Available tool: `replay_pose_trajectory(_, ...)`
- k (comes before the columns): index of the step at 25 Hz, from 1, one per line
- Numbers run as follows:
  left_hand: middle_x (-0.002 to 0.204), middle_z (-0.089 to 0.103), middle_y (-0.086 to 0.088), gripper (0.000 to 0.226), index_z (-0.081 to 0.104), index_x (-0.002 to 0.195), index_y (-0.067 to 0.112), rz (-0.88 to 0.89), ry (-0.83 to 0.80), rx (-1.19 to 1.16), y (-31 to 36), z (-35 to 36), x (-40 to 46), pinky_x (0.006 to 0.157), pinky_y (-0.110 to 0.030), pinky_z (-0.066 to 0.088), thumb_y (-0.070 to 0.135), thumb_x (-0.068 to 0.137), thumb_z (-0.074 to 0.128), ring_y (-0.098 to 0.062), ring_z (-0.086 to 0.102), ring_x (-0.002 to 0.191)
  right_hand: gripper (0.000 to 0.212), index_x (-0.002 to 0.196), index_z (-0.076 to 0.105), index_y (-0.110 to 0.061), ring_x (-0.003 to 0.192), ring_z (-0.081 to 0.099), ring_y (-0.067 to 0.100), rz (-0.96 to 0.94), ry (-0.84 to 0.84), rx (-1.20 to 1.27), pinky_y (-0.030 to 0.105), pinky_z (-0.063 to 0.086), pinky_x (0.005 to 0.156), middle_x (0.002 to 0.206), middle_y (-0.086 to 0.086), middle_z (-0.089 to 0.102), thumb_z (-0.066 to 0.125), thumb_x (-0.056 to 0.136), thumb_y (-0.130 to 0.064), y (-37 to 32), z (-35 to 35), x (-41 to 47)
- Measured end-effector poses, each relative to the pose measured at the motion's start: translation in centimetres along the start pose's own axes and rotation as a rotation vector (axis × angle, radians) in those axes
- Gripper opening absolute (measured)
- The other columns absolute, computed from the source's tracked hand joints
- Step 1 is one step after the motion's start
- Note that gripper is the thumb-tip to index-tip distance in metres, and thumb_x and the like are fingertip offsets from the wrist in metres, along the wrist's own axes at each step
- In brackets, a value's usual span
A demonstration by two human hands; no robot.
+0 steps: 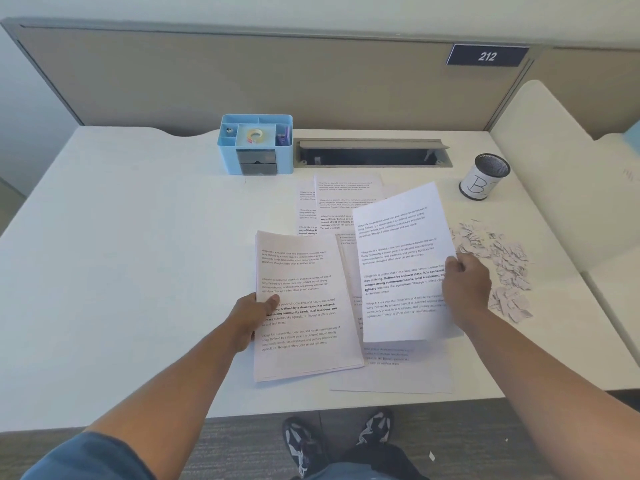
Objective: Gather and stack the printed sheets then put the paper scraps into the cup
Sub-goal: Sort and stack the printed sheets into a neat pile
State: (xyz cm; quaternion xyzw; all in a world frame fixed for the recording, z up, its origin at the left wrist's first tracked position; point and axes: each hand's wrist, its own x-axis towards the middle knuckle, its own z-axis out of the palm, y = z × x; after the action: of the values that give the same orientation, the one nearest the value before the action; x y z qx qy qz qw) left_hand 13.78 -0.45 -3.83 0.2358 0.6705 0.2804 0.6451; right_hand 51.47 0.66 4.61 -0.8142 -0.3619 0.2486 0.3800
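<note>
My left hand (252,315) grips the left edge of a small stack of printed sheets (301,327), thumb on top, just above the white desk. My right hand (465,285) pinches the right edge of a single printed sheet (398,244), lifted and tilted over the desk. More printed sheets (341,199) lie spread flat behind and beneath the lifted one, and another sheet (394,372) lies near the front edge. A pile of paper scraps (502,258) sits to the right of my right hand. The mesh cup (485,176), wrapped in a label marked "B", stands upright at the back right.
A blue desk organiser (256,143) with tape stands at the back centre. An open cable slot (370,154) runs along the back of the desk (121,254). A partition wall rises behind, a side panel (554,150) on the right. One scrap (431,455) lies on the floor by my shoes.
</note>
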Motion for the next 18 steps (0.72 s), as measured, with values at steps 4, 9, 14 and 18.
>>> replay_pose_trajectory(4,0.104,0.08,-0.006,0.024,0.067,0.121,0.014,-0.003,-0.011,-0.014,0.1,0.0,-0.2,0.076,-0.044,0.063,0.024,0.099,0.069,-0.029,0.078,0.092,0.028,0.089,0.058,0.002,0.069,0.044,0.02,0.092,-0.179,0.083,0.031,0.034,0.064,0.075,0.006,0.052,0.052,0.099,-0.023,0.3,1.3,-0.5)
replay_pose_trajectory(9,0.104,0.08,-0.008,0.03,0.067,0.123,0.012,-0.015,-0.038,-0.009,0.2,-0.2,-0.4,0.089,-0.054,0.061,0.027,0.098,0.072,-0.031,0.078,0.095,0.021,0.09,0.072,-0.011,0.079,0.069,0.026,0.237,-0.482,0.146,0.042,0.059,0.077,0.091,0.009,0.078,0.056,0.099,-0.019,0.5,5.2,-2.5)
replay_pose_trajectory(14,0.108,0.079,-0.007,0.054,0.074,0.117,0.018,-0.055,-0.055,-0.038,0.6,-0.3,-0.6,0.095,-0.052,0.058,0.064,0.093,0.062,-0.031,0.076,0.101,0.024,0.101,0.071,-0.014,0.082,0.073,0.026,0.302,-0.68,0.139,0.041,0.057,0.076,0.096,0.005,0.079,0.048,0.104,-0.011,-0.8,8.0,-4.8)
replay_pose_trajectory(18,0.109,0.079,-0.007,0.064,0.076,0.116,0.02,-0.065,-0.094,-0.054,0.7,-0.3,-0.6,0.098,-0.051,0.057,0.074,0.085,0.061,-0.03,0.076,0.102,0.027,0.106,0.069,-0.014,0.093,0.074,0.031,0.352,-0.758,0.128,0.052,0.06,0.09,0.1,0.008,0.079,0.045,0.102,-0.003,-1.2,9.7,-5.5)
